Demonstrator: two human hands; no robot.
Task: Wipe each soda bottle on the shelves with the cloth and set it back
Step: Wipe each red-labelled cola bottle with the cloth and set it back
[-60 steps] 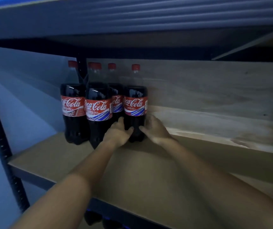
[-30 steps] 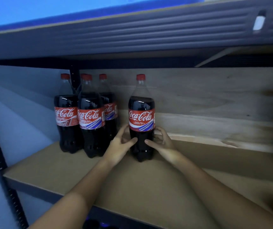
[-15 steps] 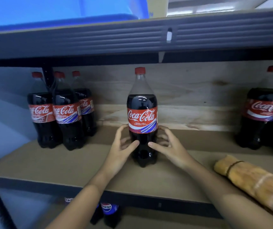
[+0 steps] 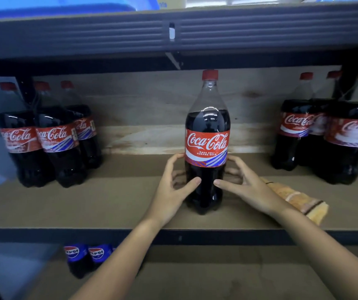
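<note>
On the left side of the shelf [image 4: 87, 204] stood a group of three cola bottles [image 4: 50, 144] close together, and on the right side another group of cola bottles [image 4: 325, 137], both a little blurred. Between the two groups, well apart from each, one single cola bottle [image 4: 207, 144] stood upright near the front edge of the shelf, with a red cap and a red label turned to the camera. A rolled cloth [image 4: 297, 198] of orange and beige colour lay on the shelf just to the right of it, partly hidden behind the right wrist. On the lower shelf, two Pepsi bottles [image 4: 85, 256] were visible beside the left forearm. The metal beam [image 4: 108, 33] of the upper shelf ran across the top, close above the cap of the single bottle.

The left hand [image 4: 173, 187] and the right hand [image 4: 245, 185] were placed on both sides of the lower half of the single bottle. Both hands were curled around it, the thumbs in front on the dark part under the label and almost meeting, the other fingers reaching behind. Nothing stood between the hands and the bottle.
</note>
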